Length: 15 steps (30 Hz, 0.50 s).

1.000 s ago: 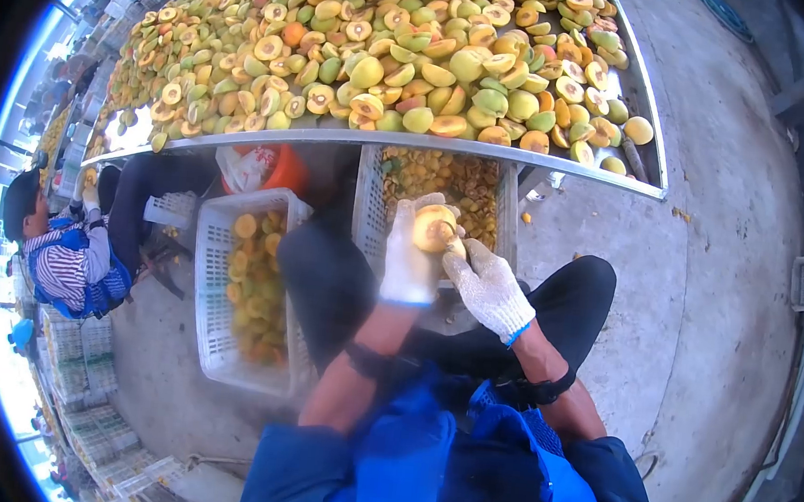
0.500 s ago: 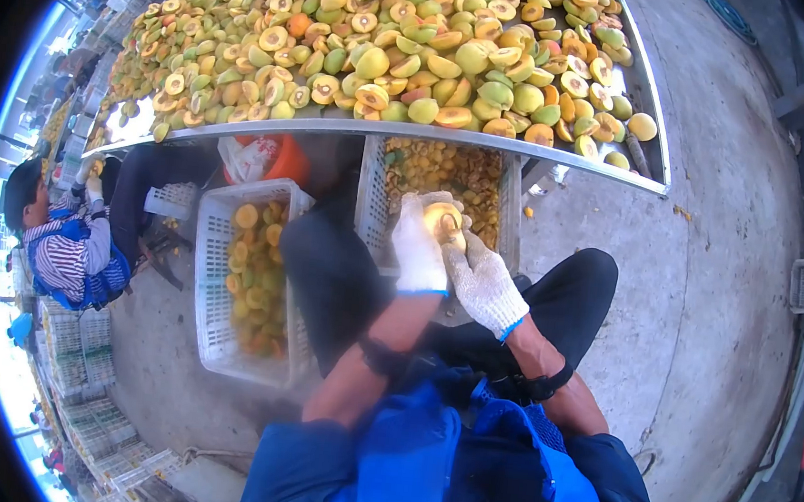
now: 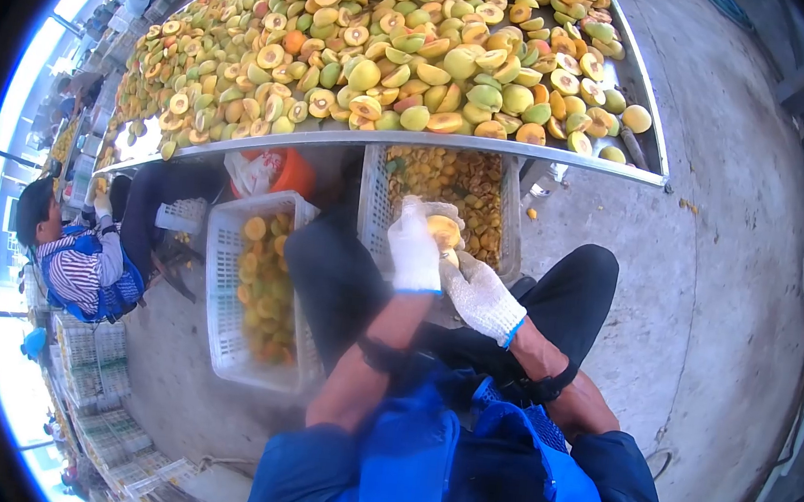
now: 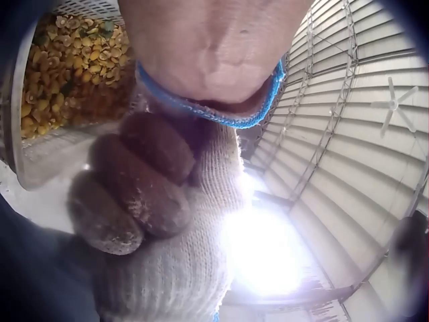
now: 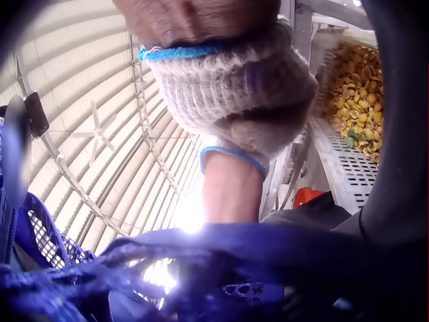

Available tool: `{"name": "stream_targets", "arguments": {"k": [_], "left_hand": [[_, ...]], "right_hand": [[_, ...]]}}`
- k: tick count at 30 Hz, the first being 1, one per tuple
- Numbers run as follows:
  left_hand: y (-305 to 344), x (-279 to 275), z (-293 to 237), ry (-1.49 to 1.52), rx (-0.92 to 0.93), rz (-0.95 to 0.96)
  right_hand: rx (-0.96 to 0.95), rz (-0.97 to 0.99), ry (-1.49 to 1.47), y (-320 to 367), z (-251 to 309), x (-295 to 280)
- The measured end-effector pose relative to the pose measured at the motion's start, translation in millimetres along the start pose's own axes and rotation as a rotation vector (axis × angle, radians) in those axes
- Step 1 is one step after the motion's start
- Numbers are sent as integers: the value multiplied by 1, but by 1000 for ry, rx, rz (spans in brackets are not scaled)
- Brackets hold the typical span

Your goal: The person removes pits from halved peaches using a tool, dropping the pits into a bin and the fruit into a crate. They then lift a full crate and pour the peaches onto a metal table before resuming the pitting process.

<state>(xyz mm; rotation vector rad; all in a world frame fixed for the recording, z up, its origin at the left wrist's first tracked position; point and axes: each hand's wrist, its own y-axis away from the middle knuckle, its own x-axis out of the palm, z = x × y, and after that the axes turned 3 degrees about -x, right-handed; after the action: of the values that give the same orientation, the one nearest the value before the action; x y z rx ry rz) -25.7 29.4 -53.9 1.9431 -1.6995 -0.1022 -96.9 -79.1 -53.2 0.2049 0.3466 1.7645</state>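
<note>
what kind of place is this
Most likely a fruit-processing shed or workshop: halved fruit heaped along a metal-edged table, plastic crates of fruit pieces below it, and a ribbed roof with a ceiling fan overhead.

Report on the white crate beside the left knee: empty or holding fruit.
The white crate holds fruit: yellow pieces lie heaped inside, seen through its open top. How deep, I cannot tell.

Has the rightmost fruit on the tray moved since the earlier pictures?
No, the fruit sits in the same spot against the tray's front rim; only the camera's view shifted.
</note>
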Motion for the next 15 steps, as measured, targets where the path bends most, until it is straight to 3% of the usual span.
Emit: {"name": "stream_targets", "arguments": {"k": [4, 6, 13, 15], "left_hand": [[6, 4, -2, -40, 30, -14], [6, 1, -2, -67, 60, 87], [-5, -14, -2, -244, 110, 333], [-12, -17, 0, -347, 185, 454]], "right_hand": [[-29, 29, -173, 3, 0, 0], [86, 126, -194, 13, 22, -8], [243, 320, -422, 7, -1, -24], [288, 415, -629, 8, -2, -24]]}}
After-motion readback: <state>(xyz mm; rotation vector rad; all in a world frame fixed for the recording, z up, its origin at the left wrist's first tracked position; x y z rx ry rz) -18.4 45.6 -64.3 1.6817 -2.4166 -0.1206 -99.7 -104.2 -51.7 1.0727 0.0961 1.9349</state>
